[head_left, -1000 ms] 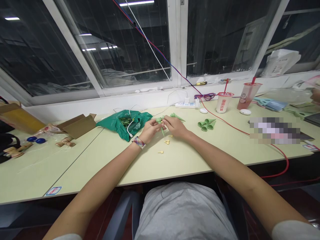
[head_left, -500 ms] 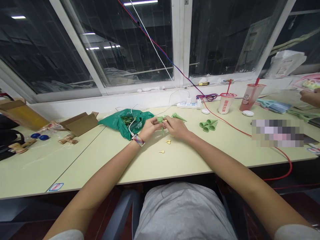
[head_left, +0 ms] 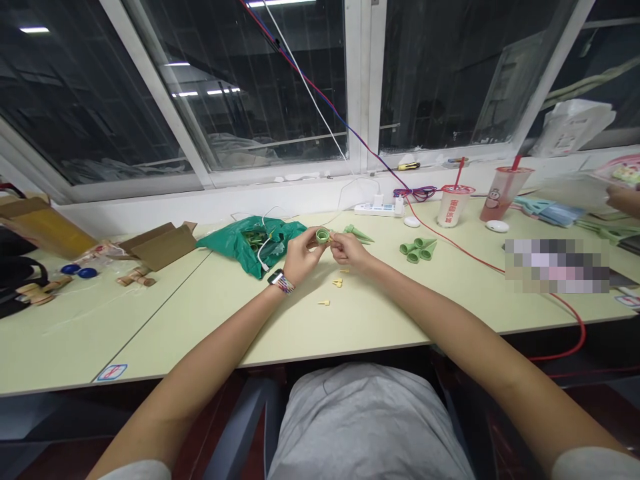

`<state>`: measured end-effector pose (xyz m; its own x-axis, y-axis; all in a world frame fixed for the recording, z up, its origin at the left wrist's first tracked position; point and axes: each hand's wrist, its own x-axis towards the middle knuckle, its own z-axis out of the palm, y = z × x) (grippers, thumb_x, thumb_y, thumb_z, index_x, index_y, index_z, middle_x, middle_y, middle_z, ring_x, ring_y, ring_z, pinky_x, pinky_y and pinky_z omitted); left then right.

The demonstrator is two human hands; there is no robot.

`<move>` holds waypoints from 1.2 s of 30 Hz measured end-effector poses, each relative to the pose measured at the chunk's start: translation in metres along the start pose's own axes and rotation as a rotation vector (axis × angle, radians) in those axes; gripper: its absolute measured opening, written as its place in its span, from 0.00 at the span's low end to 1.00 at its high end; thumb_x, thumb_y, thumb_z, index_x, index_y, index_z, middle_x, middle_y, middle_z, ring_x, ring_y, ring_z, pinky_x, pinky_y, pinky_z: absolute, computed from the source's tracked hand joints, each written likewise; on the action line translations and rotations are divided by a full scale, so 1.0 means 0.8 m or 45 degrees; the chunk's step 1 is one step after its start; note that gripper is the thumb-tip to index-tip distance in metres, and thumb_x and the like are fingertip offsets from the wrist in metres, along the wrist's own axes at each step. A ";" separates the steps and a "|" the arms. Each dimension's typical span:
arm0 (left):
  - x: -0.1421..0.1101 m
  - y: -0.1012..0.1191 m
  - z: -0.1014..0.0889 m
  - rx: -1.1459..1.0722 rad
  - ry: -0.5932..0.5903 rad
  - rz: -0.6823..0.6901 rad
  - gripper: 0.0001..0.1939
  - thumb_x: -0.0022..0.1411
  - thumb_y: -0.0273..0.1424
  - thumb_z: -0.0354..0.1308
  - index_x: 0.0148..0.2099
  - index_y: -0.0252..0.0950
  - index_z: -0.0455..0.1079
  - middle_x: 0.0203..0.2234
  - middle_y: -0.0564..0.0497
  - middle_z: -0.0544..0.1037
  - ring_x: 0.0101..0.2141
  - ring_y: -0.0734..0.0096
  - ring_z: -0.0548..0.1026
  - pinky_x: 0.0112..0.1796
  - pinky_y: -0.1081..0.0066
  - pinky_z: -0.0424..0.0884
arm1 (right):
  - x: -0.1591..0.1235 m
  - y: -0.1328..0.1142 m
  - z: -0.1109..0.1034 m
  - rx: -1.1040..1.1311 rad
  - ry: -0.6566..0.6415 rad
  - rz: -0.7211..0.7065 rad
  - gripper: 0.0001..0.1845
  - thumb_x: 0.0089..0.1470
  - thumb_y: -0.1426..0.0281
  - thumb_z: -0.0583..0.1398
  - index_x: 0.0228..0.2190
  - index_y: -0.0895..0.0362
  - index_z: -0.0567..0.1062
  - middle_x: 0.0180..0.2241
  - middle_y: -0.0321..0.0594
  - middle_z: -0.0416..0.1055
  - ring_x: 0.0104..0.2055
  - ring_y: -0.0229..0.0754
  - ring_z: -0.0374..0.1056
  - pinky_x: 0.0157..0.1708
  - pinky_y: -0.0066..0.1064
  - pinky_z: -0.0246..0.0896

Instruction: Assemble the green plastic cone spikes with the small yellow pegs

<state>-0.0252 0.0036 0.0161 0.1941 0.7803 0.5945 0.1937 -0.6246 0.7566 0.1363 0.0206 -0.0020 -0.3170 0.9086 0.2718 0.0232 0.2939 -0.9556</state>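
just right of the green bag (head_left: 250, 243), the left hand (head_left: 301, 257) holds a green cone (head_left: 323, 235), its fingers curled around the body and its round open end facing up. the right hand (head_left: 349, 250) sits close against it, with thumb and forefinger pressed together in a pinch at the cone's rim. something pale may lie in that pinch, but it is too small to tell. the step in hand looks like fitting a small part into the cone's open end, and the next move seems to call for a steady left-hand hold and a firm, straight press from the right. on the table, below the hands and right of the bag, lie small cream pegs (head_left: 339, 283), with one more (head_left: 324, 302) a little apart. just beyond the right hand, further from the bag, a single cone (head_left: 358, 234) lies on its side. well right of the bag sits a small cluster of green cones (head_left: 417, 249), and behind it stands a power strip (head_left: 379, 209). at the far right, another person's hand (head_left: 623, 199) shows at the picture's edge.
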 end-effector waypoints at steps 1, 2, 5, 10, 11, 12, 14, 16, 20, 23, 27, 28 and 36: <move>0.001 0.000 -0.002 0.002 -0.028 -0.017 0.21 0.54 0.38 0.73 0.47 0.36 0.78 0.46 0.44 0.82 0.46 0.57 0.80 0.52 0.62 0.76 | -0.001 0.000 0.000 -0.035 0.023 -0.009 0.24 0.68 0.54 0.48 0.22 0.50 0.54 0.15 0.30 0.48 0.19 0.37 0.43 0.22 0.31 0.43; 0.002 0.000 -0.005 -0.046 -0.075 -0.063 0.21 0.52 0.38 0.74 0.47 0.36 0.78 0.45 0.44 0.82 0.46 0.57 0.80 0.51 0.61 0.76 | -0.004 -0.001 -0.001 -0.122 0.068 -0.064 0.24 0.68 0.54 0.49 0.23 0.51 0.56 0.16 0.31 0.52 0.20 0.38 0.46 0.23 0.31 0.44; 0.007 -0.008 -0.013 -0.342 -0.212 -0.293 0.24 0.50 0.38 0.76 0.47 0.34 0.78 0.42 0.43 0.83 0.43 0.57 0.81 0.48 0.59 0.78 | -0.018 -0.003 -0.004 -0.581 0.179 -0.373 0.16 0.69 0.58 0.52 0.30 0.53 0.65 0.27 0.40 0.69 0.28 0.42 0.59 0.30 0.32 0.47; 0.009 -0.017 -0.019 -0.562 -0.305 -0.498 0.23 0.47 0.36 0.78 0.44 0.34 0.79 0.41 0.43 0.83 0.41 0.59 0.82 0.45 0.59 0.81 | -0.026 -0.004 -0.009 -1.069 0.168 -0.591 0.14 0.72 0.62 0.47 0.39 0.55 0.67 0.37 0.46 0.76 0.35 0.46 0.66 0.33 0.34 0.47; 0.009 -0.016 -0.019 -0.568 -0.320 -0.504 0.23 0.47 0.35 0.78 0.44 0.34 0.78 0.41 0.43 0.83 0.41 0.60 0.82 0.44 0.59 0.81 | -0.025 -0.004 -0.010 -1.084 0.154 -0.595 0.15 0.72 0.63 0.46 0.38 0.55 0.67 0.36 0.46 0.76 0.34 0.46 0.66 0.33 0.34 0.47; 0.008 -0.014 -0.018 -0.566 -0.326 -0.498 0.23 0.47 0.35 0.78 0.45 0.34 0.78 0.41 0.43 0.82 0.40 0.61 0.81 0.44 0.59 0.81 | -0.024 -0.004 -0.011 -1.086 0.144 -0.596 0.15 0.72 0.63 0.46 0.38 0.55 0.67 0.35 0.45 0.75 0.33 0.46 0.66 0.33 0.34 0.46; 0.008 -0.009 -0.017 -0.534 -0.317 -0.449 0.24 0.48 0.35 0.78 0.47 0.35 0.78 0.39 0.45 0.82 0.38 0.63 0.81 0.43 0.60 0.81 | -0.022 -0.004 -0.014 -1.046 0.139 -0.578 0.14 0.71 0.63 0.47 0.37 0.55 0.67 0.32 0.44 0.74 0.32 0.45 0.65 0.32 0.33 0.46; 0.009 -0.003 -0.015 -0.471 -0.299 -0.362 0.25 0.48 0.35 0.77 0.48 0.35 0.78 0.37 0.47 0.82 0.35 0.66 0.80 0.42 0.62 0.80 | -0.022 -0.006 -0.014 -0.939 0.151 -0.546 0.15 0.70 0.63 0.47 0.34 0.54 0.66 0.29 0.41 0.72 0.30 0.44 0.63 0.32 0.33 0.47; 0.011 0.004 -0.012 -0.313 -0.254 -0.209 0.24 0.49 0.35 0.76 0.47 0.34 0.77 0.37 0.47 0.81 0.34 0.66 0.79 0.40 0.64 0.79 | -0.019 -0.008 -0.006 -0.535 0.169 -0.471 0.19 0.69 0.61 0.47 0.27 0.53 0.64 0.26 0.38 0.68 0.29 0.42 0.62 0.33 0.32 0.52; 0.010 0.003 -0.010 -0.235 -0.172 -0.150 0.24 0.47 0.35 0.77 0.46 0.34 0.77 0.39 0.46 0.82 0.38 0.63 0.80 0.42 0.64 0.79 | -0.010 -0.005 0.001 -0.152 0.146 -0.271 0.20 0.66 0.58 0.49 0.24 0.52 0.59 0.20 0.33 0.57 0.23 0.39 0.54 0.26 0.31 0.49; 0.007 -0.006 -0.006 -0.257 -0.106 -0.197 0.25 0.45 0.35 0.78 0.45 0.34 0.77 0.39 0.47 0.82 0.39 0.62 0.80 0.44 0.63 0.79 | 0.001 0.005 0.001 0.142 -0.004 -0.042 0.20 0.63 0.57 0.53 0.23 0.51 0.56 0.18 0.27 0.46 0.19 0.35 0.41 0.21 0.30 0.41; 0.006 -0.009 -0.005 -0.297 -0.112 -0.251 0.26 0.45 0.36 0.78 0.46 0.34 0.77 0.38 0.47 0.82 0.38 0.63 0.81 0.44 0.62 0.80 | 0.003 0.007 0.000 0.120 -0.004 -0.061 0.20 0.63 0.57 0.54 0.23 0.51 0.56 0.18 0.28 0.47 0.19 0.35 0.43 0.21 0.30 0.42; 0.004 -0.009 -0.001 -0.581 -0.018 -0.502 0.26 0.45 0.36 0.79 0.46 0.34 0.77 0.33 0.51 0.81 0.34 0.66 0.82 0.47 0.57 0.80 | 0.010 0.024 -0.009 -0.161 0.160 -0.242 0.22 0.65 0.52 0.52 0.25 0.52 0.59 0.21 0.31 0.54 0.25 0.38 0.53 0.26 0.30 0.49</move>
<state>-0.0267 0.0110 0.0127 0.2050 0.9479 0.2437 -0.1778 -0.2088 0.9617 0.1407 0.0354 -0.0173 -0.2067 0.8609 0.4649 0.0950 0.4905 -0.8662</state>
